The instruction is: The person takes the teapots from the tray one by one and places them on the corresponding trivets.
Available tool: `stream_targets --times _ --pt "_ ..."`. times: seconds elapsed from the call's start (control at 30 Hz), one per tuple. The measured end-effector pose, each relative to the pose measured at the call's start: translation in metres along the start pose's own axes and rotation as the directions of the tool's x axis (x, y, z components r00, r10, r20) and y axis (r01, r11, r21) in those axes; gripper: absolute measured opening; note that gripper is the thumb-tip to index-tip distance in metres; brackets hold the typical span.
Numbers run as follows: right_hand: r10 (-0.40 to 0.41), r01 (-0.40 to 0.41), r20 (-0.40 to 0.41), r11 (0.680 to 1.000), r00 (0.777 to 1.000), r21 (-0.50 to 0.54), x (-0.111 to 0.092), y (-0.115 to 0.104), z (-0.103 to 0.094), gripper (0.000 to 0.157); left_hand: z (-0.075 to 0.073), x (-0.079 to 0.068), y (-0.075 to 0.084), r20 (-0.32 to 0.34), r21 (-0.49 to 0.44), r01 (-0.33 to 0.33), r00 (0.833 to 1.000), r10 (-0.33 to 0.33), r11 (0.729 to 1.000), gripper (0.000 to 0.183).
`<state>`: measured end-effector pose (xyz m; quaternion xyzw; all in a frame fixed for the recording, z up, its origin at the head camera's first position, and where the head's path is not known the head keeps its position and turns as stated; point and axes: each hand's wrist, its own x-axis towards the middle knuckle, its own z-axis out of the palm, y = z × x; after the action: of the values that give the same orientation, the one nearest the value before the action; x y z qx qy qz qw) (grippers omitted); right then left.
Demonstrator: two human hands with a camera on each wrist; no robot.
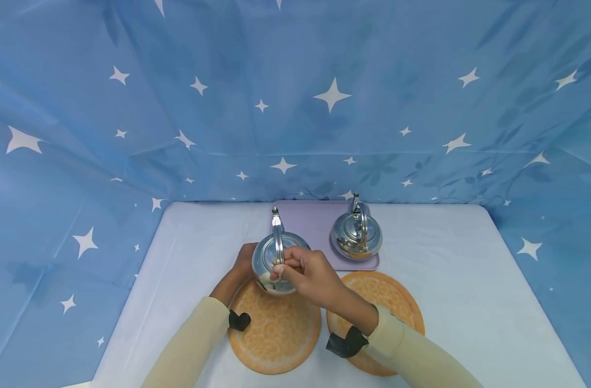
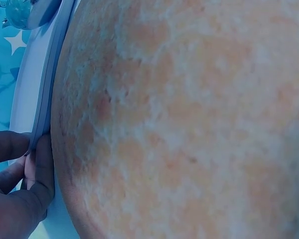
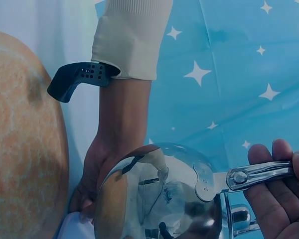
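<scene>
My right hand grips the arched handle of a shiny metal kettle, which has its spout pointing away from me. In the right wrist view, the fingers curl around the handle beside the kettle's mirror-like body. My left hand is partly hidden behind the kettle in the head view. In the left wrist view, its thumb and fingers pinch the edge of a flat lilac tray. A second metal kettle stands on the tray's right side.
Two round, orange-brown mats with a flatbread pattern lie at the front: a left mat and a right mat, partly under my right forearm. All is on a white-covered table. A blue star-patterned cloth hangs behind it.
</scene>
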<state>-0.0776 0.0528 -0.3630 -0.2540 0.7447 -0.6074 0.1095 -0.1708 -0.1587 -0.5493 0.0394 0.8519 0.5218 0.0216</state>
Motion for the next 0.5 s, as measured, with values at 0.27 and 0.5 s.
stream_targets --times 0.27,0.5 --pt "-0.017 0.017 0.004 1.0 1.0 0.002 -0.004 0.0 0.002 0.004 0.003 0.0 0.003 -0.008 -0.015 0.023 1.0 -0.023 1.0 0.013" --pt "-0.002 0.002 0.007 0.998 1.0 0.068 -0.005 0.024 0.009 0.006 0.003 0.001 0.006 0.039 0.001 0.102 0.994 -0.102 0.995 0.018"
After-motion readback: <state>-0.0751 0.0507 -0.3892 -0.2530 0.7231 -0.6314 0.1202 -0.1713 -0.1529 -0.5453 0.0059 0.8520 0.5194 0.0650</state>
